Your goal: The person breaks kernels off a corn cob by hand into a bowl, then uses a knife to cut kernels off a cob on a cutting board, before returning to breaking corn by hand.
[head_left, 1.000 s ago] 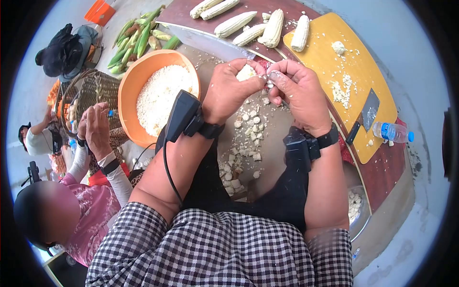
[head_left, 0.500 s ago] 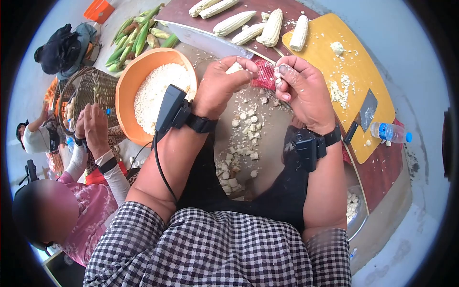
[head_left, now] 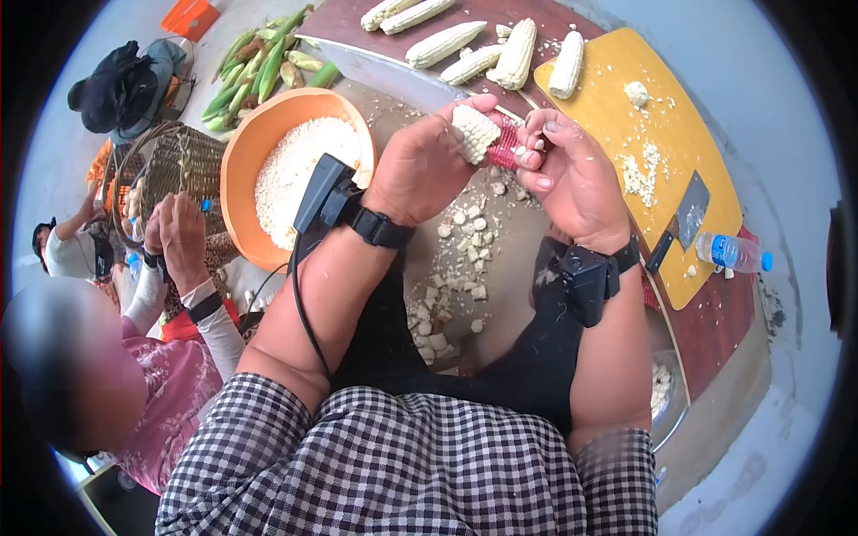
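Observation:
My left hand (head_left: 420, 168) is closed around a short piece of white corn (head_left: 475, 134), its rows of kernels facing up. Just right of it, my right hand (head_left: 578, 179) has its fingers curled, with a few loose kernels (head_left: 539, 144) at the fingertips. The two hands are apart. Left of my left hand stands an orange basin (head_left: 237, 174) holding white kernels (head_left: 304, 165). Bits of cut cob (head_left: 460, 255) lie scattered on the floor below my hands. Whole white cobs (head_left: 444, 45) rest on the dark red table beyond them.
A yellow board (head_left: 626, 71) on the red table (head_left: 715, 344) carries kernels and a cleaver (head_left: 691, 210). Beside it lies a water bottle (head_left: 733, 253). Unhusked corn (head_left: 268, 67), a wicker basket (head_left: 188, 161) and a co-worker (head_left: 170, 384) are at left.
My left hand has turned, bringing the corn piece into fuller view. My right hand's fingers have loosened slightly and moved a little right. The co-worker's head has shifted left and up.

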`<state>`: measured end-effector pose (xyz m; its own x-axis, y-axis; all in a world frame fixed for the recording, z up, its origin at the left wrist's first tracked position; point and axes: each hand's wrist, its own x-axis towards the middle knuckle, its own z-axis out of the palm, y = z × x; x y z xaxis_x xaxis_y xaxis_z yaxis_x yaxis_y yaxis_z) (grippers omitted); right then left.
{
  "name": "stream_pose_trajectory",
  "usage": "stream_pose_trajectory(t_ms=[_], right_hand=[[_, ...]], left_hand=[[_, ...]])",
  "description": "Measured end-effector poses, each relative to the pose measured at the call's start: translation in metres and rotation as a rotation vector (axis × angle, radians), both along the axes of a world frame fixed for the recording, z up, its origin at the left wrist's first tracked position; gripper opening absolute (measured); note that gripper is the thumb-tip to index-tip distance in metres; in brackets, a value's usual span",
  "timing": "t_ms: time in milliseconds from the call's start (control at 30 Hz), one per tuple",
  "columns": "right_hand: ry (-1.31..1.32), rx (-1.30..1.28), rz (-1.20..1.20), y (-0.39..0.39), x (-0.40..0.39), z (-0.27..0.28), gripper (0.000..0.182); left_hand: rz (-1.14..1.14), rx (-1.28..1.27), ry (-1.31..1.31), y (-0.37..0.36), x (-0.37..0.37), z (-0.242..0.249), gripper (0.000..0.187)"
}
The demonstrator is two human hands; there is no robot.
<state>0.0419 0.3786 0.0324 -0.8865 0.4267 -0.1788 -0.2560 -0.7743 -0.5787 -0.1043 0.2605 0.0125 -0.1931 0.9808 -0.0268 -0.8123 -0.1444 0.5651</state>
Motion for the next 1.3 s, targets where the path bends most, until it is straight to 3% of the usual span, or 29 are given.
stream_pose_trajectory(t_ms=[367,567,633,733,867,1300], right_hand=[[-0.139,0.200,-0.008,-0.012,-0.005,-0.005,0.016],[-0.220,0.514,-0.071,-0.020,-0.008,0.001,0.017],[-0.218,0.471,-0.077,-0.016,-0.008,-0.007,0.017],[-0.330,0.367,-0.120,-0.019,-0.013,0.000,0.019],[-0.274,0.290,-0.147,-0.019,-0.020,-0.004,0.018],[-0.177,0.282,0.044,-0.053,-0.039,-0.012,0.009]], left_hand=[[0.127,-0.075,0.279,0.001,0.004,0.010,0.054],[0.213,-0.159,0.541,0.001,0.008,0.010,0.047],[0.209,-0.238,0.684,0.002,0.002,0.007,0.047],[0.222,-0.163,0.589,0.002,0.004,0.003,0.045],[0.248,-0.154,0.416,0.004,0.008,0.005,0.041],[0.430,-0.226,0.402,-0.052,0.000,-0.011,0.044]])
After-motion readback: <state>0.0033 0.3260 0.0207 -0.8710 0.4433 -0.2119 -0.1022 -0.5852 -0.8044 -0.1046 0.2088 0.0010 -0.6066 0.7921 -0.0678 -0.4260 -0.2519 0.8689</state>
